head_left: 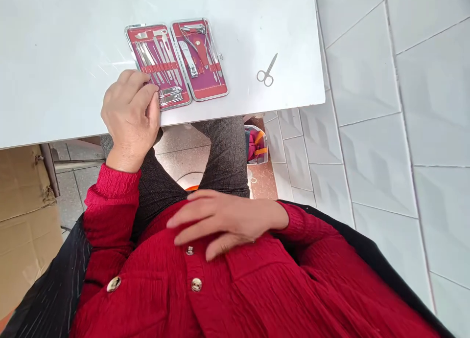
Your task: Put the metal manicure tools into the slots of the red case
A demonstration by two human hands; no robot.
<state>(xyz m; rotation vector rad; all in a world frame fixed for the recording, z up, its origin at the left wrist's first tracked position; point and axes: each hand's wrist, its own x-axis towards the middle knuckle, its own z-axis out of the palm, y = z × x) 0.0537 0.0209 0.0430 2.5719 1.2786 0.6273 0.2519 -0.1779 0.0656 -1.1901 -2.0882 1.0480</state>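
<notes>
Left hand (pixel 130 115) rests, fingers curled and empty, against the open manicure case (pixel 176 61) lying just right of it on the worktop (pixel 55 59); right hand (pixel 223 220) lies flat on the red shirt (pixel 257 289), well away.

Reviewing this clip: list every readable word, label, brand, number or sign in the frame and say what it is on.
None can be read.
Manicure case by the left hand: no lettering shows on its lining or tools.
Scissors: any stamp is too small to tell.
Cardboard box: plain, no print visible.
Red shirt under the right hand: no text.
</notes>
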